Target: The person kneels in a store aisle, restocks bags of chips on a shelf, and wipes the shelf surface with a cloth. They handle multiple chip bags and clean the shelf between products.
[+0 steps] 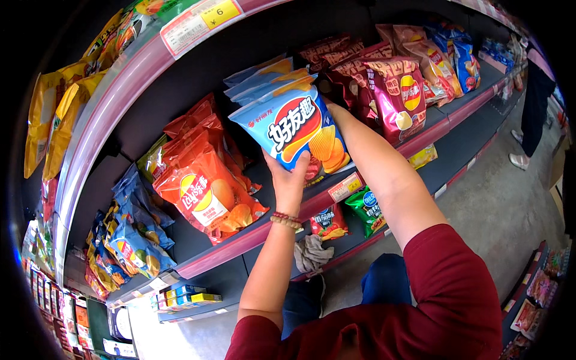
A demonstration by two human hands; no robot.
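A blue chip bag [292, 130] with yellow ridged chips pictured on its front stands upright at the shelf's front edge. My left hand [287, 173] grips its lower left part, thumb across the front, with bracelets at the wrist. My right hand [333, 110] reaches along the bag's right side, fingers hidden behind it, so its hold cannot be made out. Behind the front bag stand several more blue bags [258, 81] in a row. Red Lay's bags [209, 189] lean to the left, and maroon Lay's bags [400, 99] stand just right of my right forearm.
A shelf lip [216, 258] with price tags runs below the bags. An upper shelf edge [103, 117] curves overhead at left. Below lie a crumpled grey cloth [312, 253], a green snack bag [366, 211] and small boxes [184, 297]. A person [533, 99] stands in the aisle at right.
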